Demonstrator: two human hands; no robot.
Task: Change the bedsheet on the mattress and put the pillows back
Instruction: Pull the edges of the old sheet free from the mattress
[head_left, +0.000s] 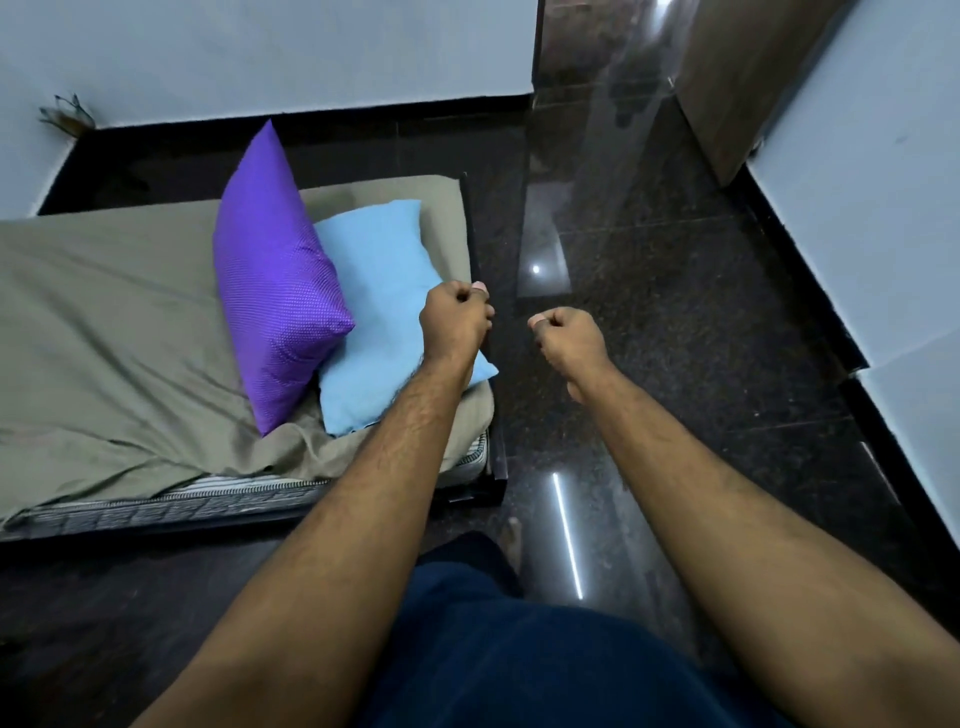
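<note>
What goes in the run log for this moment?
left hand: fist, empty | right hand: fist, empty | purple pillow, blue pillow: on bed | sheet: rumpled

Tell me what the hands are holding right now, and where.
Nothing. The left hand and right hand are closed fists, empty, in the air.

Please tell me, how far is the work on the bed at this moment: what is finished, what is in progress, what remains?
Done: an olive sheet covers most of the mattress, and the purple pillow leans on the blue pillow at the bed's end. In hand: nothing; the left hand and right hand are fists holding nothing. Left: the sheet lies wrinkled and untucked at the near edge, where the striped mattress shows.
</note>
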